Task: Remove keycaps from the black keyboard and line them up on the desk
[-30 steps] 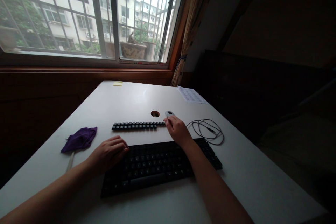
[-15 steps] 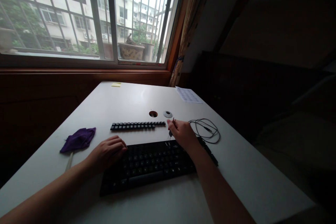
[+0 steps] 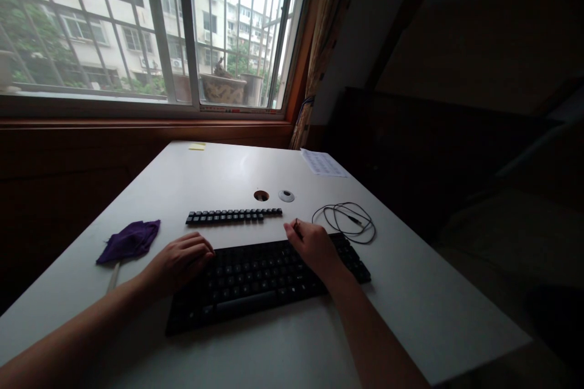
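A black keyboard [image 3: 255, 282] lies slightly aslant on the white table in front of me. My left hand [image 3: 187, 258] grips its upper left side, fingers curled over the edge. Above the top row of keys, toward the right, my right hand [image 3: 314, 246] is closed round a keycap puller [image 3: 297, 230]. Only a small dark part of the puller shows; its wires are hidden by the hand. Just beyond the keyboard stand removed black keycaps [image 3: 228, 216], lined up in two rows.
A purple cloth [image 3: 130, 241] lies at the left with a pale-handled tool [image 3: 113, 277] beside it. A coiled black cable [image 3: 349, 222] is at the right. Farther back are a cable hole [image 3: 261, 196], its round cover [image 3: 286, 196], a printed sheet [image 3: 323, 163] and yellow notes [image 3: 197, 146].
My right hand has lowered toward the top row of keys, and the puller's wires no longer show. My left hand stays on the keyboard. The whole view has shifted slightly.
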`<state>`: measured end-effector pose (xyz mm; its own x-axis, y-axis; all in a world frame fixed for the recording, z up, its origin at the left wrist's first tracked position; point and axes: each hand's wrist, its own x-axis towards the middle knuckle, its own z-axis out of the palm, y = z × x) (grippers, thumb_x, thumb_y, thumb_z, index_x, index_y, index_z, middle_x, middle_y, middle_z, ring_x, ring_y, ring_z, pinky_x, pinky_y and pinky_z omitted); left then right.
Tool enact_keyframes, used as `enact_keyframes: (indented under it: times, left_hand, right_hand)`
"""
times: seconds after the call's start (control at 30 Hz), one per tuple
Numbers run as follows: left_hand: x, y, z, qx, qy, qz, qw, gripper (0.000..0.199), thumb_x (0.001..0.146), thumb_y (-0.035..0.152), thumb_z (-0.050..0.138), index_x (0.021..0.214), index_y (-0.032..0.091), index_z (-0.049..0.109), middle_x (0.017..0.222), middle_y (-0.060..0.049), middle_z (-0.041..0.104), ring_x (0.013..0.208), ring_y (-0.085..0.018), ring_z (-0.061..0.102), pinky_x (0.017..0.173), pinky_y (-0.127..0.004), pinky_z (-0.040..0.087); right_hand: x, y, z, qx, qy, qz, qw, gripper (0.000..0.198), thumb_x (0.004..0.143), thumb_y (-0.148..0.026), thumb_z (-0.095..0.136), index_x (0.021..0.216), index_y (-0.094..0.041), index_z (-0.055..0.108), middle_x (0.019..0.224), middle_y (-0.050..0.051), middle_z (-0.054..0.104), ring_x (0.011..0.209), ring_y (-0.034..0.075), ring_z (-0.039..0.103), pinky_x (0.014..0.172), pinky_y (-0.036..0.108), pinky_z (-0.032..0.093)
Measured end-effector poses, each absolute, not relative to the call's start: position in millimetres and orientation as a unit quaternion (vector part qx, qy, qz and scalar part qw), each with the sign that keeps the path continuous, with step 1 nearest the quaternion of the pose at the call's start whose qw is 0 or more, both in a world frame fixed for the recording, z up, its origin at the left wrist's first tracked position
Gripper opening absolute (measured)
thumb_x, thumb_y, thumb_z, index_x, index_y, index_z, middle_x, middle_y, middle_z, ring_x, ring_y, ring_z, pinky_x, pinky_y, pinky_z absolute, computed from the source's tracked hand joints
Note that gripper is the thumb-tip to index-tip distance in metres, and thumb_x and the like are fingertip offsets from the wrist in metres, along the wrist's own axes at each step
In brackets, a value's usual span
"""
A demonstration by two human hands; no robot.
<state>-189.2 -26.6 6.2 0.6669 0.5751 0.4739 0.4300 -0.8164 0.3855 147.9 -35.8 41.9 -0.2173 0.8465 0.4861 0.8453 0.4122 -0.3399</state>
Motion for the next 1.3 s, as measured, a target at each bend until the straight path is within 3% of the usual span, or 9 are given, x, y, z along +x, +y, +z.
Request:
enact_keyframes:
  times: [0.43,0.8,1.3]
  left_hand:
    - [-188,-27,10,0.902,0.273,0.312,0.122,0.021,0.099,0.017,0.046,0.089,0.016,0.065,0.087,-0.007,0.067,0.08,-0.017,0.061,0.072,-0.027,0.05]
    - [-190,-26,9,0.905,0.279,0.291,0.135,0.02,0.099,0.017,0.045,0.09,0.016,0.063,0.09,-0.007,0.066,0.083,-0.017,0.06,0.075,-0.028,0.05]
    - [-193,-23,3,0.902,0.284,0.295,0.138,0.019,0.098,0.017,0.048,0.092,0.017,0.065,0.09,-0.006,0.066,0.083,-0.017,0.061,0.075,-0.028,0.05]
  right_hand:
    - [158,-32,40,-0.554,-0.753,0.054,0.35,0.038,0.097,-0.038,0.046,0.064,-0.02,0.048,0.057,-0.001,0.054,0.057,0.014,0.054,0.06,0.026,0.035]
    - [151,-31,35,-0.563,-0.704,0.177,0.396,0.04,0.098,-0.042,0.043,0.075,-0.019,0.067,0.053,-0.001,0.057,0.054,0.015,0.059,0.056,0.024,0.04]
    - [149,-24,24,-0.566,-0.677,0.205,0.423,0.051,0.097,-0.049,0.04,0.062,-0.019,0.062,0.045,-0.002,0.048,0.049,0.015,0.055,0.051,0.023,0.038]
